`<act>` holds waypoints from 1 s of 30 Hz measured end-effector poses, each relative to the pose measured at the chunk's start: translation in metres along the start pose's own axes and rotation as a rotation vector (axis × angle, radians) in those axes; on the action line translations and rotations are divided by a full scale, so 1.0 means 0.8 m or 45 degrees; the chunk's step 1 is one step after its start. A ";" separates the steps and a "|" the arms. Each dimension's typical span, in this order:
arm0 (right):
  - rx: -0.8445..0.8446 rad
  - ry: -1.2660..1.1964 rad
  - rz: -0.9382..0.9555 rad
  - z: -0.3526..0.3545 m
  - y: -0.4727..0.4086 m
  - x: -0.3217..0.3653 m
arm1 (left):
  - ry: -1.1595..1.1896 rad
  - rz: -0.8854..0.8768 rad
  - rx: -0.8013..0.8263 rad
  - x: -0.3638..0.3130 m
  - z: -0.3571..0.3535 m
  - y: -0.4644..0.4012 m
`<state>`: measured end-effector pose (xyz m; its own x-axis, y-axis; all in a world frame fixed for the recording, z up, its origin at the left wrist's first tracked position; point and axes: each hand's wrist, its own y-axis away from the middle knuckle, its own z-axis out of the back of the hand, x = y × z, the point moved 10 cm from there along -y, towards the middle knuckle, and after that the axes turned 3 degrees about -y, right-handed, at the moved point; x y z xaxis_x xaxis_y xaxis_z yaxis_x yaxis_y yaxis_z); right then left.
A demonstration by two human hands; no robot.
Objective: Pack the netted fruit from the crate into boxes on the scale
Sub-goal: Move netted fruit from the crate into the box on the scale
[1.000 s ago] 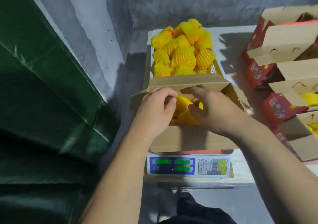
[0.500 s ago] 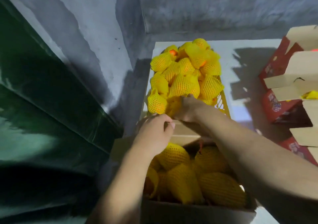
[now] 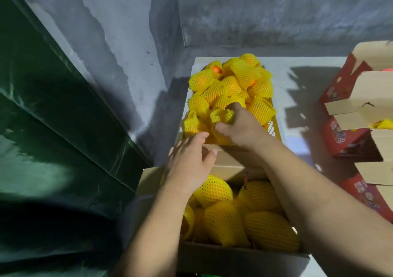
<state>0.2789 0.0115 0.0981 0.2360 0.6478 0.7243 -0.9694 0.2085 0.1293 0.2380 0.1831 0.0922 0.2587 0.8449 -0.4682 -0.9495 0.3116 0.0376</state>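
Right hand (image 3: 240, 125): arm reaching forward into the yellow crate (image 3: 271, 125), fingers curled round a netted fruit (image 3: 221, 115) in the heap.
Left hand (image 3: 189, 161): fingers spread loose, empty, hovering over the box's (image 3: 234, 257) far flap.
Box: half filled with netted fruit.

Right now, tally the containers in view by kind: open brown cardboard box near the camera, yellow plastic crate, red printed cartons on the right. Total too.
Open brown cardboard box holding netted fruit: 1
Yellow plastic crate piled with netted fruit: 1
Red printed cartons at right, partly cut off: at least 3
Total: at least 5 containers
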 end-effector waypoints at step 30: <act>-0.030 0.294 0.239 -0.082 0.316 0.102 | 0.234 -0.180 0.034 0.073 0.097 0.229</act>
<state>0.0575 0.1655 0.1454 0.0644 0.8258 0.5603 -0.9964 0.0847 -0.0103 0.0929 0.3231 0.1404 0.3501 0.6994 -0.6231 -0.9003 0.4348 -0.0178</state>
